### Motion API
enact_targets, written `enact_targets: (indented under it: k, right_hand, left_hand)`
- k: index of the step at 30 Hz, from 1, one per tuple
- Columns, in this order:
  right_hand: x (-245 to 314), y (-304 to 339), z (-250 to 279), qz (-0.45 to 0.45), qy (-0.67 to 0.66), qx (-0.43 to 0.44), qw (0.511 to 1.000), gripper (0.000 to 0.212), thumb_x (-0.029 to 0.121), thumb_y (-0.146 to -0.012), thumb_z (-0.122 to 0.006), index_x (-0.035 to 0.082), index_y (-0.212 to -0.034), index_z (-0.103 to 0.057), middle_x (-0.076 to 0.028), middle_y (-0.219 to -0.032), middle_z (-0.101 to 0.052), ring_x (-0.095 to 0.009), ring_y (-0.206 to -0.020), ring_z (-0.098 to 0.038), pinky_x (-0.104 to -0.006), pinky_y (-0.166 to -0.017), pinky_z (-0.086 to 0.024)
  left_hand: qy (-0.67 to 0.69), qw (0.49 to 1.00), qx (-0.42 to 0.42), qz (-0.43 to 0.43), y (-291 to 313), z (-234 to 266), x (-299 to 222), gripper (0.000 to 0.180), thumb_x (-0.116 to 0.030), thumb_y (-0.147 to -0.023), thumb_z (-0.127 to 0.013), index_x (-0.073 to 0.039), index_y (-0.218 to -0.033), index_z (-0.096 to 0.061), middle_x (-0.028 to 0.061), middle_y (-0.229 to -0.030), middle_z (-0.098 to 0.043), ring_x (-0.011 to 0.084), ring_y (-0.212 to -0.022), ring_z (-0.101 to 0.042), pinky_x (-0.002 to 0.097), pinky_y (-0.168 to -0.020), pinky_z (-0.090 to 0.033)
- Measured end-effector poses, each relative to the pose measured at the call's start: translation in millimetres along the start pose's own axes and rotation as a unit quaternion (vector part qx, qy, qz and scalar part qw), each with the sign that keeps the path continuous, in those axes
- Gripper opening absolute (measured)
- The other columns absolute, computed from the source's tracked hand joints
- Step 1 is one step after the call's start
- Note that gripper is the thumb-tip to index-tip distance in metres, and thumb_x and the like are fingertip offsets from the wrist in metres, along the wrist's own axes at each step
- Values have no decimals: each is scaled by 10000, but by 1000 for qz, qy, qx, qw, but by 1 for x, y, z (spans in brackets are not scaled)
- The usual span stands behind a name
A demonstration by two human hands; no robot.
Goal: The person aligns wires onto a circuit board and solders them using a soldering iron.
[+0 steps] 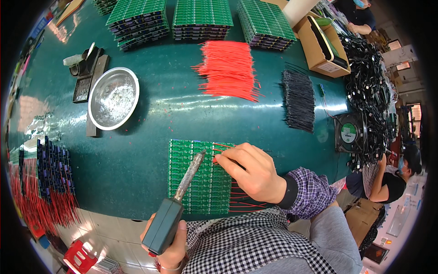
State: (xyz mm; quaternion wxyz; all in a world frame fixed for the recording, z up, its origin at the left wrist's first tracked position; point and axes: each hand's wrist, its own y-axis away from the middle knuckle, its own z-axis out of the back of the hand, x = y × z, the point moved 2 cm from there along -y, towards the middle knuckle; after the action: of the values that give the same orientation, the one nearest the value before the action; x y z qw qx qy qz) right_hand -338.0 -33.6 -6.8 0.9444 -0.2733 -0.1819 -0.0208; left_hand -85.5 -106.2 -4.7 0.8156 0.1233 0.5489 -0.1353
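A green panel of small circuit boards [196, 187] lies at the table's near edge in front of me. My left hand [178, 246] is wrapped round the dark handle of a soldering iron [165, 226], whose tip rests over the panel's upper right part. Close to that tip, my right hand [258, 176] pinches the end of a red wire at the panel's right side; the fingers partly hide it. Several red wires [246, 204] stick out from the panel's right edge below this hand.
Red wires [228, 68] and black wires [299, 100] lie bundled beyond the panel. A metal bowl [136, 86] stands left, finished-looking wired boards [57, 171] at far left. Panel stacks [203, 13] line the back; a fan [349, 132], carton [319, 50] and black cables [365, 73] sit right. Other people work nearby.
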Motion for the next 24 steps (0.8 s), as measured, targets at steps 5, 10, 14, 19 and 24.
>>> enact_targets:
  k: [5, 10, 14, 19, 24]
  right_hand:
    - [1, -2, 0, 11, 0, 10, 1000, 253, 19, -762, -745, -53, -998, -693, -109, -950, -659, -220, -786, -639, -317, -648, -543]
    - [0, -1, -2, 7, 2, 4, 1000, 273, 19, -744, -747, -50, -1005, -708, -110, -945, -669, -226, -777, -651, -312, -629, -546]
    - [1, 0, -3, 5, 4, 6, 1000, 248, 15, -756, -737, -54, -990, -692, -110, -942, -656, -219, -783, -638, -313, -646, -548]
    - [1, 1, -4, 5, 10, 7, 1000, 248, 10, -758, -734, -55, -992, -689, -110, -943, -656, -219, -783, -635, -312, -644, -547]
    - [1, 1, -5, -3, 21, 4, 1000, 275, 35, -731, -772, -40, -992, -729, -104, -927, -676, -225, -770, -671, -303, -613, -558]
  left_hand:
    - [-16, 1000, 17, 4, 1, 2, 0, 266, 54, -679, -786, 59, -936, -717, 159, -867, -705, 247, -709, -683, 332, -639, -531]
    - [-24, 999, 29, -20, -1, 1, -2, 256, 52, -684, -785, 59, -931, -716, 156, -852, -709, 250, -704, -691, 330, -625, -537]
    - [-31, 999, 37, -8, -2, 1, -4, 247, 48, -688, -786, 59, -924, -716, 156, -854, -711, 255, -707, -695, 334, -630, -540]
    - [-48, 997, 43, -31, -4, -1, -8, 238, 43, -681, -789, 57, -908, -721, 150, -848, -710, 262, -697, -694, 338, -621, -537]
    - [-51, 997, 47, -46, -4, -2, -7, 240, 41, -683, -789, 58, -912, -720, 149, -839, -704, 264, -694, -690, 335, -619, -532]
